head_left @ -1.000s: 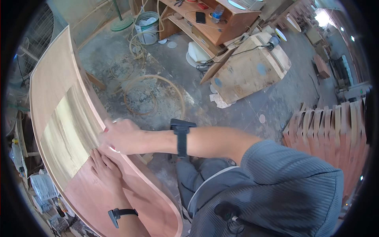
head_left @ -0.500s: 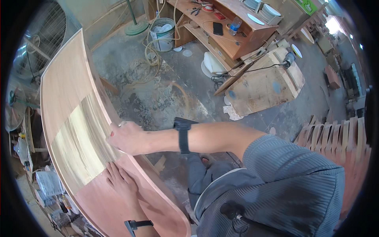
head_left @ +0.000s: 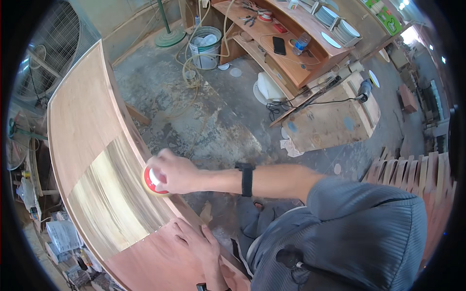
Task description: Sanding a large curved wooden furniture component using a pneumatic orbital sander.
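A long curved wooden panel [head_left: 82, 102] with raised edging lies along the left, a pale, dark-streaked band [head_left: 111, 194] crossing its pinkish face. My right hand [head_left: 177, 169] is closed round what looks like a roll of tape [head_left: 151, 183], with a cream outer ring and red inner part. The roll stands tilted at the band's right side, by the panel's near edging. Below it, my left hand [head_left: 198, 242] lies flat with fingers spread on the pink wood, fingertips close to the band's lower seam. Slight motion blur softens the right hand.
Beyond the floor stands a wooden desk [head_left: 291, 68] with a phone [head_left: 279, 45] and bottle [head_left: 301, 43]. A bucket [head_left: 205, 48] and loose hose [head_left: 189, 77] are nearby. A power tool [head_left: 364, 89] rests on a board [head_left: 330, 123]. A large fan [head_left: 53, 53] stands far left.
The view has shifted. My right hand has moved up along the panel's edging, and the roll now shows more fully. My left hand has slid toward that edging.
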{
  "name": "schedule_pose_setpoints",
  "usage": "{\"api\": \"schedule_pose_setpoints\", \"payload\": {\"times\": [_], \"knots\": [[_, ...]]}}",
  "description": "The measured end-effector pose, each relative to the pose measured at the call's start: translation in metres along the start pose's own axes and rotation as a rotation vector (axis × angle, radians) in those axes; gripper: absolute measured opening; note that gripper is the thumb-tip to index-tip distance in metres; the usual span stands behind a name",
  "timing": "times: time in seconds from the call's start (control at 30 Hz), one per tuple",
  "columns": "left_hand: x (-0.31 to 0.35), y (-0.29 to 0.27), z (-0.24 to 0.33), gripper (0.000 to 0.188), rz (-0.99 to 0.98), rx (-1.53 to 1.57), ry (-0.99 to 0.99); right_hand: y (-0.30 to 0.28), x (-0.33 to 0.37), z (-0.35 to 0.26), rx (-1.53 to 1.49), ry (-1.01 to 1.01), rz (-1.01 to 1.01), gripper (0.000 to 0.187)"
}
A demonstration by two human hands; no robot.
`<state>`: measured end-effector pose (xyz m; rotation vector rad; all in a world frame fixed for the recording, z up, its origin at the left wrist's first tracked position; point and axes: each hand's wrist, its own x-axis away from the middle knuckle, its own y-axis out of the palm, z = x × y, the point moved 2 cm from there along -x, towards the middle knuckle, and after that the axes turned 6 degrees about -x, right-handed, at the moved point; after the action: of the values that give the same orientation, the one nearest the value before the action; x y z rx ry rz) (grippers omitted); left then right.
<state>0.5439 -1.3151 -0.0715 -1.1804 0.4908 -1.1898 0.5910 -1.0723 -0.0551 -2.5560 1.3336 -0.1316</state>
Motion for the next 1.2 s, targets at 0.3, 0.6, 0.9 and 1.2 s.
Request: {"api": "schedule_pose_setpoints", "payload": {"times": [0.3,0.6,0.9,1.2], "knots": [[-0.033,-0.015,0.016,0.075,0.065,-0.079,-0.031,0.004,-0.038,0.006,0.276,-0.076,-0.010,0.052],[-0.077,-0.025,0.015,0.060,0.107,-0.024,-0.015,-0.011,-0.087,-0.004,0.328,-0.095,-0.061,0.052],[-0.140,-0.036,0.020,0.054,0.148,-0.024,-0.079,-0.046,-0.144,0.035,0.114,0.137,0.042,0.054],[-0.324,-0.065,0.010,0.055,0.301,-0.113,0.004,-0.113,-0.132,0.125,0.090,0.206,0.108,0.055]]}}
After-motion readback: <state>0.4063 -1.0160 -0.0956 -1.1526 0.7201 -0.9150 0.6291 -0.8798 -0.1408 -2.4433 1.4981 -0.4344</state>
